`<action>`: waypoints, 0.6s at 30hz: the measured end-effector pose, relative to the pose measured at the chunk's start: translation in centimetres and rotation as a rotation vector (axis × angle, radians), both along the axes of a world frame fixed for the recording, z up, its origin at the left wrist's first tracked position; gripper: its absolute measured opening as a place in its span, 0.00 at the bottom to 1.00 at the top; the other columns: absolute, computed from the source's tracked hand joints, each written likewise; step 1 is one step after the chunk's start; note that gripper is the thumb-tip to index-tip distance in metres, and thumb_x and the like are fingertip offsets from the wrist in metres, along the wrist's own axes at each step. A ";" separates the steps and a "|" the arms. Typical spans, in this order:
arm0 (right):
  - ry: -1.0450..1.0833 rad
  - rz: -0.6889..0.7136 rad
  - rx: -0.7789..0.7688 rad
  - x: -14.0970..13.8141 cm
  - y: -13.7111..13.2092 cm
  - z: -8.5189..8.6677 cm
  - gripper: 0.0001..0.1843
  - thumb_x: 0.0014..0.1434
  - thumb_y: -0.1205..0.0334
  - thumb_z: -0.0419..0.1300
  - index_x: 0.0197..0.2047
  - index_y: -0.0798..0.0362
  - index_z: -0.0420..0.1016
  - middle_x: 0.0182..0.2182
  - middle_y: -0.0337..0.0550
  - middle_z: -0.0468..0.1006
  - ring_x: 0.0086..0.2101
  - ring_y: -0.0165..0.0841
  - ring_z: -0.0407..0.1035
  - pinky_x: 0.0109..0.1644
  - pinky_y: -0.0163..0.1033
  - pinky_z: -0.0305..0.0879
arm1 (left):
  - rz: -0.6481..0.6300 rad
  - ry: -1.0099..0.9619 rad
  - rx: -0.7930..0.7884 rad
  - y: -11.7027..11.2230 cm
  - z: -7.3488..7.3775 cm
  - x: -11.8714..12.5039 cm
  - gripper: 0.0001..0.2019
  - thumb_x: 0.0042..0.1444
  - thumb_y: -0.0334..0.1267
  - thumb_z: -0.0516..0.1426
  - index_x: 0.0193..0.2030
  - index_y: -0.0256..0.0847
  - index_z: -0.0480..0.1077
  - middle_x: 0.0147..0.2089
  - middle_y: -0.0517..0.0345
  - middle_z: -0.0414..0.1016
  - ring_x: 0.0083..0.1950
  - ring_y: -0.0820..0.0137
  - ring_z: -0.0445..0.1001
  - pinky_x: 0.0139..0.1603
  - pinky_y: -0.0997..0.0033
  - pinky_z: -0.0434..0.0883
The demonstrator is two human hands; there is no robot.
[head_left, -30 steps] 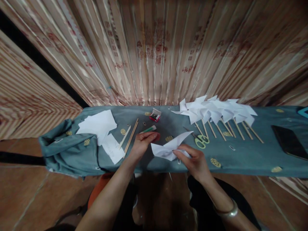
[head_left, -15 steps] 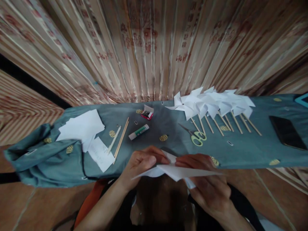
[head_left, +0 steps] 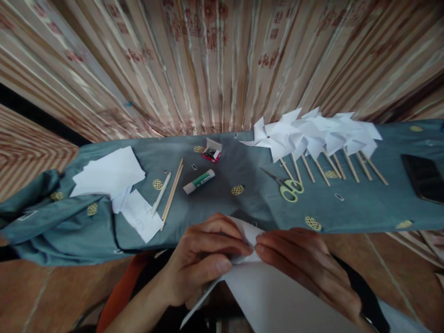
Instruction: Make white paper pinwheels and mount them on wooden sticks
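"Pinching what, are we, with our left hand (head_left: 204, 256)?"

"We are gripping a folded white paper piece (head_left: 277, 296) near its middle, between thumb and fingers."

"And how are we using our right hand (head_left: 312, 263)?"

"We are laying its fingers side by side, tips touching the paper near the left fingertips. Its thumb is hiding from us, so we cannot tell whether it is pinching."

"Where are we holding the paper?"

"We are keeping it between both hands, close to our body, at the near edge of the table (head_left: 215, 208) covered in grey-green cloth."

"What are we seeing beyond?"

"A green-and-white glue stick (head_left: 199, 181) is lying near a small open red cardboard box (head_left: 211, 153). Scissors with yellow-green handles (head_left: 291, 189) are resting to the right, just below overlapping white paper pinwheels (head_left: 308, 134). Two slim wooden sticks (head_left: 173, 192) are lying left of the glue."
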State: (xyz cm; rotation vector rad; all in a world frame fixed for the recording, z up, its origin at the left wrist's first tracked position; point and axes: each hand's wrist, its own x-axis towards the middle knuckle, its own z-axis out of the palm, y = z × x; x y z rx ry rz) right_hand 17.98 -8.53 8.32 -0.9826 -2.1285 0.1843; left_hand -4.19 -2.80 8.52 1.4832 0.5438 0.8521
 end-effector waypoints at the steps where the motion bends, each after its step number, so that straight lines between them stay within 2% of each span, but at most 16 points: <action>1: 0.006 0.008 -0.002 -0.1 0.1 -0.1 0.19 0.64 0.70 0.48 0.55 0.58 0.72 0.46 0.49 0.80 0.51 0.38 0.71 0.54 0.45 0.66 | 0.001 0.005 -0.001 0.0 0.0 0.0 0.18 0.62 0.49 0.54 0.47 0.41 0.79 0.41 0.47 0.75 0.45 0.61 0.72 0.47 0.62 0.67; 5: 0.021 0.029 -0.005 0.2 0.4 -0.5 0.19 0.65 0.68 0.49 0.56 0.56 0.71 0.44 0.49 0.81 0.50 0.39 0.73 0.53 0.45 0.67 | 0.012 0.009 0.003 -0.1 0.3 0.0 0.19 0.61 0.50 0.55 0.46 0.39 0.80 0.40 0.47 0.76 0.45 0.62 0.72 0.47 0.63 0.68; 9: -0.036 0.027 -0.032 0.3 0.6 -0.2 0.18 0.66 0.62 0.49 0.56 0.52 0.71 0.44 0.47 0.81 0.46 0.38 0.75 0.51 0.43 0.69 | 0.022 0.001 -0.001 -0.2 0.5 0.0 0.17 0.61 0.48 0.56 0.44 0.39 0.80 0.39 0.48 0.76 0.44 0.63 0.72 0.46 0.64 0.68; 14: 0.020 -0.028 -0.004 -0.4 0.9 0.6 0.19 0.64 0.70 0.49 0.54 0.49 0.70 0.41 0.42 0.82 0.44 0.33 0.76 0.48 0.38 0.70 | 0.028 -0.018 -0.068 -0.3 0.2 0.2 0.17 0.61 0.47 0.56 0.43 0.38 0.80 0.38 0.47 0.76 0.43 0.63 0.72 0.45 0.64 0.68; 18: 0.043 -0.011 0.026 -0.8 1.3 0.3 0.16 0.61 0.73 0.52 0.49 0.51 0.73 0.38 0.43 0.82 0.41 0.34 0.77 0.47 0.39 0.71 | 0.059 -0.002 -0.081 -0.3 -0.2 0.5 0.18 0.60 0.49 0.56 0.41 0.38 0.81 0.37 0.47 0.77 0.42 0.63 0.72 0.44 0.65 0.67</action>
